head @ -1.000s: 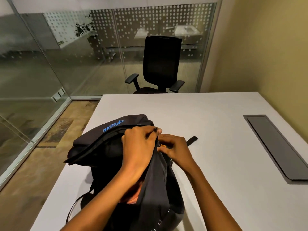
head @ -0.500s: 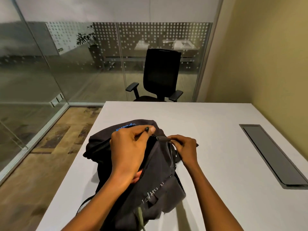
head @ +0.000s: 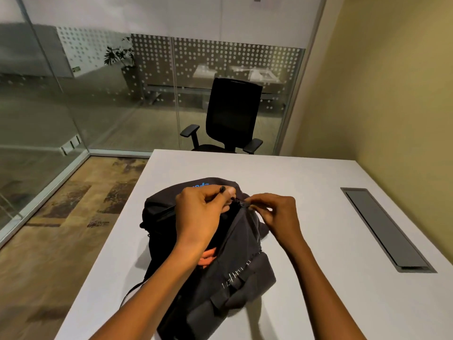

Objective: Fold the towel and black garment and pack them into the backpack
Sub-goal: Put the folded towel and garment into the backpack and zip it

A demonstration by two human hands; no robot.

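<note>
A dark grey backpack (head: 235, 278) with blue lettering lies on the white table (head: 318, 182), its top end pointing away from me. My left hand (head: 201, 214) pinches a black zipper pull at the bag's top. My right hand (head: 277, 214) pinches the bag's fabric and zipper end just beside it. The main opening gapes a little under my left wrist, and a strip of orange cloth (head: 208, 257) shows inside. No black garment can be told apart from the bag's dark interior.
A grey cable hatch (head: 384, 229) is set into the table at the right. A black office chair (head: 230, 119) stands at the far edge. Glass walls run along the left and back, a yellow wall along the right. The table's left edge drops to patterned floor.
The backpack's top has drawn together and its opening has narrowed. My left hand has carried the zipper pull up to the bag's top, close to my right hand. The view has tilted upward.
</note>
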